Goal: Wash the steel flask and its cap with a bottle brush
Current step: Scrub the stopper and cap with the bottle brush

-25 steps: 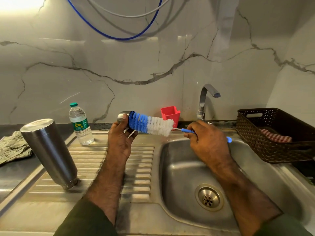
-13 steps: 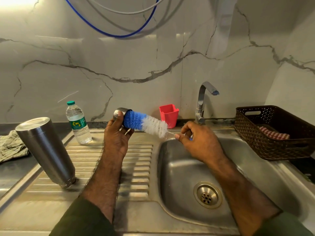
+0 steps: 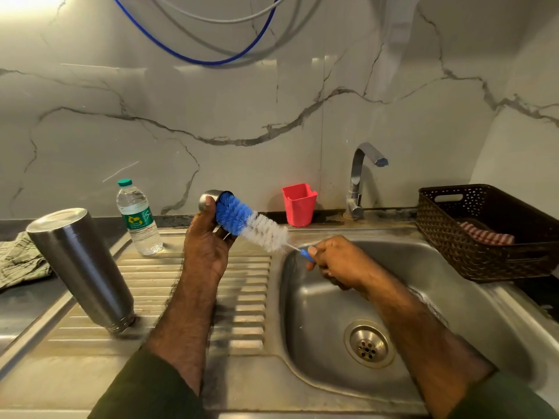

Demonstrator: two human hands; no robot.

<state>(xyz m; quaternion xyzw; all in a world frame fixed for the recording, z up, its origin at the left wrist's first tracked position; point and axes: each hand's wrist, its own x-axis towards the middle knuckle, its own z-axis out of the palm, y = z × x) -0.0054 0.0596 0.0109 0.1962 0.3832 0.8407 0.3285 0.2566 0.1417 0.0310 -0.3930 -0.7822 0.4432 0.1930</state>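
Two hands at work over the sink [image 3: 472,300], nothing yet under the tap [image 3: 363,164].

Largest first: steel flask [image 3: 81,267], stood mouth-down on the ribbed drainer [image 3: 242,276], leaning, base up, apart from both hands. Judged heavy for its size, rigid, smooth-walled and slippery once wet; best taken round the mid-body with a full wrap, not by the narrow threaded neck.

Next, bottle brush [image 3: 251,225], slanted from lower right to upper left, blue bristle end pushed into the cap, white bristles outside it. Judged light, with soft bristles on a springy wire stem likely to bend under a hard push; best held well back on the blue plastic handle.

Right hand [image 3: 338,264], above the basin's left edge, fingers curled round that handle, only its blue tip showing.

Left hand [image 3: 208,246], raised above the drainer, thumb and fingers closed round the cap.

Smallest, cap [image 3: 211,199]: steel, open side turned toward the brush. Judged light, hard, slick when soapy; gripped best by the rim, as here.

Scrubbing of the cap judged in hand; rinsing not yet done.
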